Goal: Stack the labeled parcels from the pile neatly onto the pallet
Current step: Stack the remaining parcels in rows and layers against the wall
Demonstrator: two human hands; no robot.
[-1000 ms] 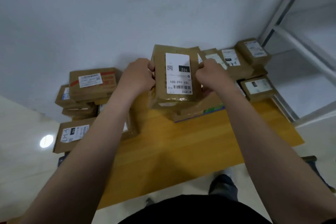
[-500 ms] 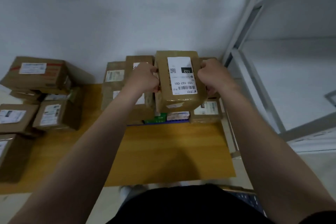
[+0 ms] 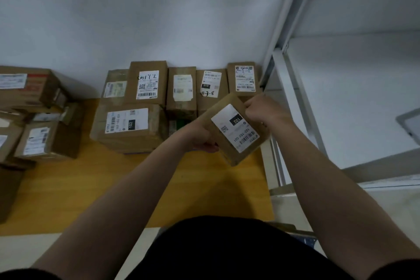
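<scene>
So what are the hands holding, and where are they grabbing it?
A small brown cardboard parcel with a white 102 label. The left hand grips its lower-left side, the right hand its upper-right side.

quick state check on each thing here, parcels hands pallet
held parcel, tilted, label up, in both hands above the pallet
left hand, grips its near edge
right hand, grips its far edge
large 102 parcel, flat on pallet, label up
back row parcels, side by side by the wall, labels up
left pile, jumbled
</scene>
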